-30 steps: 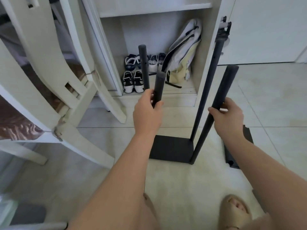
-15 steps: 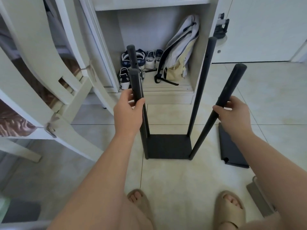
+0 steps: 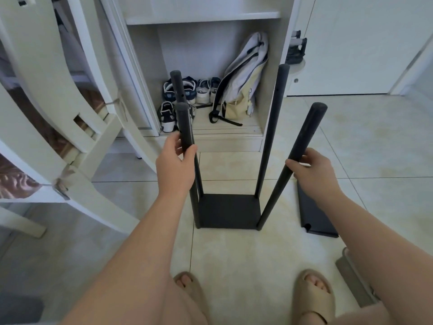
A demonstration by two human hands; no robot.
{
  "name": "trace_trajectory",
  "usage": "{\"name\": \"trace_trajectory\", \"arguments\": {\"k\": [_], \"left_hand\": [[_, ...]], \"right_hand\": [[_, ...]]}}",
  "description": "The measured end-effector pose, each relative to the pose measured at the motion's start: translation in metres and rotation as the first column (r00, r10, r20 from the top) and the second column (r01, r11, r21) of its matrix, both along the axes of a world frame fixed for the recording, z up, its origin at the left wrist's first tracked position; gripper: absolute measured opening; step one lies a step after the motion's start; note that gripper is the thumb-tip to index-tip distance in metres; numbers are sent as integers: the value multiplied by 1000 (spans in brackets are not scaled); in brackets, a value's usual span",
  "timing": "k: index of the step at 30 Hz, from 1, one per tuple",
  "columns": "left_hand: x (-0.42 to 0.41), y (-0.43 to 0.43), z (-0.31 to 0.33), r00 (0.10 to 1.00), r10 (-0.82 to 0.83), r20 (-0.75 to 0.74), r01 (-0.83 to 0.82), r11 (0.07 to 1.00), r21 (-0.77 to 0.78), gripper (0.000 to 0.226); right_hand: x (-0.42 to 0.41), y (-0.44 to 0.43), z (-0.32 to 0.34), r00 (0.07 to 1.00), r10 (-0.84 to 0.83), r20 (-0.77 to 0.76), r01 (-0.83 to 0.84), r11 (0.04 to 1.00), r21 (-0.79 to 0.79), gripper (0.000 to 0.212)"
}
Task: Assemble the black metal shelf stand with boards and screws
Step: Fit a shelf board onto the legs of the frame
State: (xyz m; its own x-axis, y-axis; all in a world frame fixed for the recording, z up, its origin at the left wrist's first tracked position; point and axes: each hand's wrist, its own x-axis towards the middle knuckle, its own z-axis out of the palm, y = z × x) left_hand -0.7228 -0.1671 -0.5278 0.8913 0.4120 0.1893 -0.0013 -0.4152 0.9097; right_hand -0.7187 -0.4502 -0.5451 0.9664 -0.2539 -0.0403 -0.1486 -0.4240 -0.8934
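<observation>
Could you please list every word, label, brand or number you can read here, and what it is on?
No text can be read.
The black posts and base board show no print; any marks on the sneakers or backpack are too small or blurred.

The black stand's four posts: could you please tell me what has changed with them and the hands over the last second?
The left hand swung the near-left post from leaning rightward to nearly upright at the near-left corner of the base board. Both hands kept their grips: the right hand still holds the near-right post, which leans outward. The two far posts stayed standing.
</observation>
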Motion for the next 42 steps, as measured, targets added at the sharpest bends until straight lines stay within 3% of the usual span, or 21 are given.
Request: {"name": "trace_trajectory", "arguments": {"k": [3,5,8,10,12,15,17,20,24,31,37,42], "left_hand": [[-8,-5,-5,950,-20,-312,-2,998,-70,76],[-14,-8,-9,814,-75,-576,82,997,-15,86],[-17,-17,-16,596,-141,-790,327,942,79,79],[-16,-28,-20,494,-148,-857,483,866,130,72],[-15,-46,-25,448,-210,-869,605,787,121,67],[-14,-90,-35,355,-426,-832,758,652,-10,54],[-13,-126,-47,275,-513,-813,818,569,-83,56],[-15,-176,-83,263,-546,-795,847,525,-80,78],[-19,-237,-138,224,-599,-769,883,458,-100,78],[31,-324,-248,274,-530,-802,808,579,-107,79],[87,-373,-339,331,-454,-827,582,788,-201,84],[111,-404,-391,416,-432,-800,482,851,-208,47]], "right_hand": [[-4,-10,-3,993,87,-85,-89,996,-25,37],[-7,-19,-5,983,115,-145,-128,988,-87,50],[-14,-35,-12,972,119,-201,-156,971,-179,56],[-19,-48,-20,965,113,-235,-168,958,-231,56],[-23,-61,-29,956,113,-271,-188,945,-268,58],[-28,-86,-44,939,99,-328,-211,921,-327,60],[-31,-106,-56,923,84,-376,-229,904,-360,62],[-30,-135,-74,898,54,-436,-245,885,-395,64],[-19,-173,-105,870,18,-492,-281,840,-465,64],[24,-235,-203,817,-38,-576,-321,799,-509,63],[70,-281,-288,770,-91,-632,-280,842,-461,62],[94,-305,-344,748,-89,-658,-148,944,-296,55]]}}
